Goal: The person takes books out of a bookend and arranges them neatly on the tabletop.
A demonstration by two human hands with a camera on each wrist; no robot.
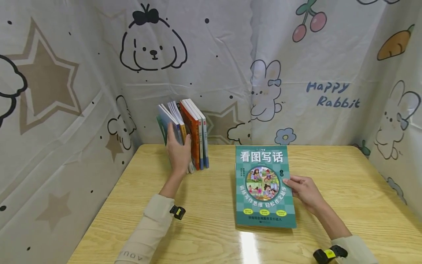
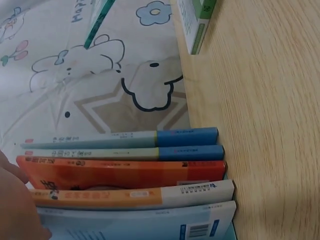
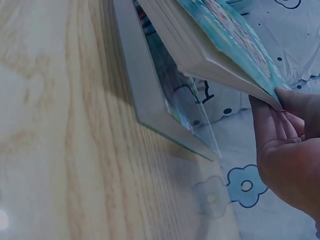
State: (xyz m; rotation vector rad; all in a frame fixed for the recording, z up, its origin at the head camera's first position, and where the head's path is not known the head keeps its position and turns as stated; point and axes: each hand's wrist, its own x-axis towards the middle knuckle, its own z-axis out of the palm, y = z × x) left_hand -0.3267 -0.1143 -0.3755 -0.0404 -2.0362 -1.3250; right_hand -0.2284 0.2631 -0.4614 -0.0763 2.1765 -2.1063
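My left hand point(image 1: 179, 154) grips books in the standing row at the back left. A light blue book point(image 1: 169, 119) and a thinner book with an orange-and-white spine point(image 1: 182, 132) are between its fingers and thumb. Right beside them stands an orange-red book point(image 1: 192, 126), then two slim books with white-and-blue spines point(image 2: 187, 135). My right hand point(image 1: 304, 190) pinches the right edge of a teal picture-covered book point(image 1: 263, 216), thumb on the cover and fingers beneath. In the right wrist view that book is raised and tilted over another thick book point(image 3: 150, 85) lying on the table.
The wooden table point(image 1: 211, 205) meets a printed cloth backdrop point(image 1: 217, 47) at the back and sides. A green book point(image 1: 160, 126) leans at the left end of the standing row, partly hidden.
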